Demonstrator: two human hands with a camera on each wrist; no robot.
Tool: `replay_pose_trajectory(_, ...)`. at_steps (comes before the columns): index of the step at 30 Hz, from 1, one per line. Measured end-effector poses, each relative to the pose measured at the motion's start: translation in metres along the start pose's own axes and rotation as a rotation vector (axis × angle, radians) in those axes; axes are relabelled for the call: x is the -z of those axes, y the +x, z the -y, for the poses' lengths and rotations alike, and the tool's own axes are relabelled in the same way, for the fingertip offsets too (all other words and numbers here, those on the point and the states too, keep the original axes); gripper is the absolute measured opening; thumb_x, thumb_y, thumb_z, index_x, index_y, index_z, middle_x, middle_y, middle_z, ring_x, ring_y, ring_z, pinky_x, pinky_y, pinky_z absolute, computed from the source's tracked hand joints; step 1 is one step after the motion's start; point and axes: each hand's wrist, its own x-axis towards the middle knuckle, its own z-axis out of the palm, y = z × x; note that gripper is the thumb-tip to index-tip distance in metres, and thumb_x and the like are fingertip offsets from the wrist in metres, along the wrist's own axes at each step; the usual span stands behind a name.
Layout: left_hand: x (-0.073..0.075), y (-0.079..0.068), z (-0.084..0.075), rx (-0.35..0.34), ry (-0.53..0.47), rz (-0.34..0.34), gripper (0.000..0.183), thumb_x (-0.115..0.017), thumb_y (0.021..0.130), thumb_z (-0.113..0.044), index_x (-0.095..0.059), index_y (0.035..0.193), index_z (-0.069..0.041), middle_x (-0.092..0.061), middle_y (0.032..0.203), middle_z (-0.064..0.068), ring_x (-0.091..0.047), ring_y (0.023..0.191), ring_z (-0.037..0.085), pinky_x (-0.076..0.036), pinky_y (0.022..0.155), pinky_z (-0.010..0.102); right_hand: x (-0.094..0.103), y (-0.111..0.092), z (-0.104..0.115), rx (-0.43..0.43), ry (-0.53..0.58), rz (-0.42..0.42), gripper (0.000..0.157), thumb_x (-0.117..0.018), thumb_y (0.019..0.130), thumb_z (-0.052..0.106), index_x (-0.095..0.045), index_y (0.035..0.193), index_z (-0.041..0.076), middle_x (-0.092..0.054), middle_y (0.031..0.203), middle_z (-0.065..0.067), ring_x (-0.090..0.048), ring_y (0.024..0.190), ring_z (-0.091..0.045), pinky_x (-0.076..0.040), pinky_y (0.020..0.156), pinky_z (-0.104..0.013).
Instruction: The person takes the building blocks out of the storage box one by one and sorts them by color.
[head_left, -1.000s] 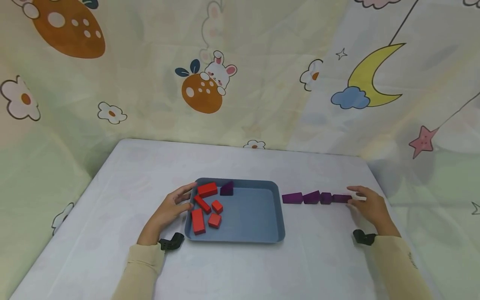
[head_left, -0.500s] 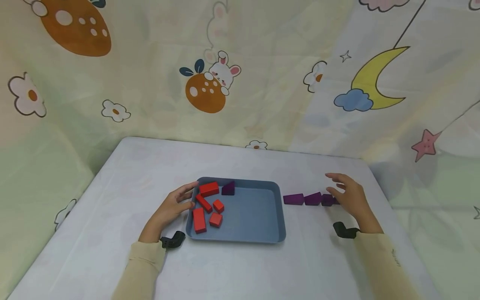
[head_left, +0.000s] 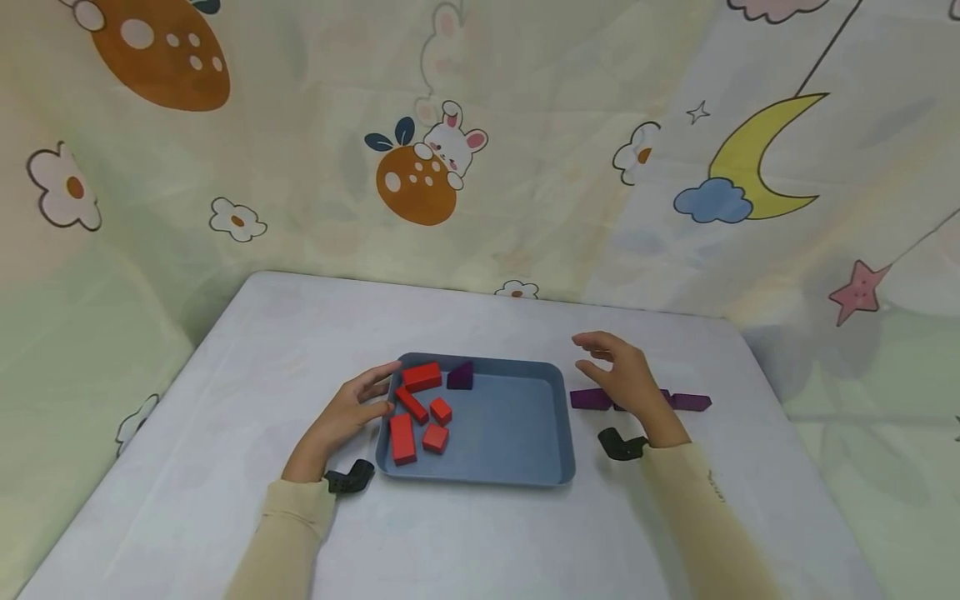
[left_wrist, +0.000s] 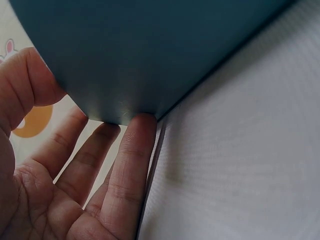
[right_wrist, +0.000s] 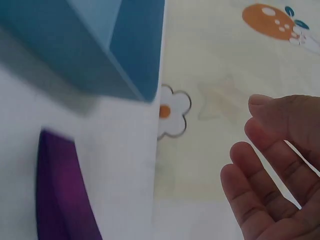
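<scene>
My left hand (head_left: 341, 421) touches the outer left wall of a blue-grey tray (head_left: 510, 425). In the left wrist view its fingers (left_wrist: 131, 165) lie fairly straight, tips against the wall. Several red blocks (head_left: 402, 439) lie in the tray's left part, beside one purple block (head_left: 461, 375) at the back wall. My right hand (head_left: 626, 375) is raised with nothing in it, thumb apart from the fingers. It overlaps a row of purple blocks on the table and partly hides the middle ones. The left-end purple block (head_left: 590, 399) and the right-end purple block (head_left: 692, 403) show.
A white cloth-covered table (head_left: 480, 542) bears the tray and blocks. Behind it hangs a patterned curtain (head_left: 540, 167) with rabbits, flowers and a moon. A black wrist device (head_left: 351, 477) sits at the left cuff and another black device (head_left: 621, 445) at the right.
My right hand has left the right end of the purple row and moved left above it, toward the tray. The left hand stays at the tray wall; the purple row stays in place.
</scene>
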Motion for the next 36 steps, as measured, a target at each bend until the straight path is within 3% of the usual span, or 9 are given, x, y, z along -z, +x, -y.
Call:
replay_pose_trajectory(8, -0.001, 0.003, 0.001, -0.002, -0.004, 0.001, 0.074, -0.066, 0.095, -0.001, -0.044, 0.165, -0.007, -0.038, 0.171, 0.023, -0.041, 0.152, 0.050, -0.036, 0.116, 0.071, -0.039, 0.019, 0.020, 0.019, 0.099, 0.033, 0.036, -0.074, 0.097, -0.006, -0.068, 0.132, -0.008, -0.071, 0.131, -0.026, -0.068, 0.122, -0.044, -0.054, 0.106, -0.055)
replay_pose_trajectory(16, -0.001, 0.003, 0.002, -0.006, -0.006, 0.004, 0.073, -0.065, 0.095, 0.000, -0.044, 0.165, -0.007, -0.038, 0.170, 0.024, -0.042, 0.152, 0.049, -0.036, 0.117, 0.069, -0.074, 0.029, 0.032, -0.009, 0.187, 0.117, 0.036, -0.077, 0.096, -0.004, -0.068, 0.130, -0.010, -0.072, 0.129, -0.026, -0.072, 0.117, -0.043, -0.056, 0.104, -0.053)
replay_pose_trajectory(30, -0.001, 0.001, 0.000, -0.044, -0.019, 0.008, 0.073, -0.066, 0.095, 0.001, -0.044, 0.164, -0.004, -0.040, 0.169, 0.024, -0.044, 0.150, 0.049, -0.040, 0.115, 0.060, -0.109, 0.038, 0.045, -0.064, 0.196, 0.213, 0.034, -0.078, 0.096, 0.000, -0.072, 0.129, -0.004, -0.075, 0.127, -0.021, -0.073, 0.117, -0.036, -0.056, 0.103, -0.049)
replay_pose_trajectory(36, 0.000, 0.001, 0.002, -0.044, -0.012, 0.005, 0.074, -0.066, 0.094, 0.000, -0.044, 0.164, -0.004, -0.041, 0.169, 0.024, -0.045, 0.150, 0.049, -0.041, 0.115, 0.059, -0.123, 0.041, 0.051, -0.099, 0.154, 0.204, 0.036, -0.082, 0.094, 0.001, -0.072, 0.128, -0.002, -0.076, 0.124, -0.018, -0.074, 0.113, -0.033, -0.058, 0.100, -0.046)
